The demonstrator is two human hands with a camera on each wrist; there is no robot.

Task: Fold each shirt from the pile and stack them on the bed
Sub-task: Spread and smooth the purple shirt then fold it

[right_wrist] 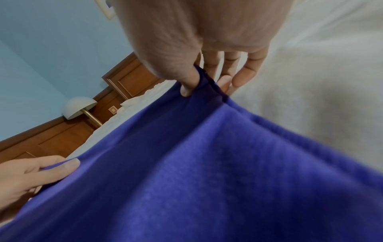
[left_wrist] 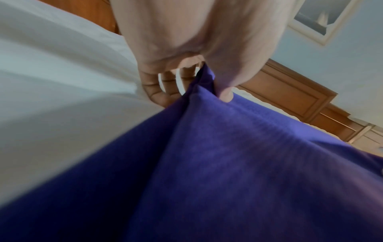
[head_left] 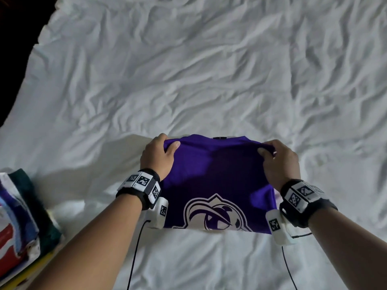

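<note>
A purple shirt (head_left: pixel 215 174) with a white printed emblem (head_left: pixel 213 214) lies partly folded on the white bed (head_left: pixel 188 70), close in front of me. My left hand (head_left: pixel 160 154) pinches its far left corner, thumb on top and fingers underneath, as the left wrist view shows at the purple shirt (left_wrist: pixel 228 163). My right hand (head_left: pixel 276 158) pinches the far right corner the same way, seen close in the right wrist view on the purple shirt (right_wrist: pixel 207 163). The held far edge is lifted a little off the sheet. A stack of folded shirts (head_left: pixel 18 210) sits at the near left.
The crumpled white sheet stretches wide beyond the shirt and to the right. The bed's left edge (head_left: pixel 25 65) drops into darkness. A wooden headboard (left_wrist: pixel 290 98) and a bedside lamp (right_wrist: pixel 78 106) stand past the bed's far end.
</note>
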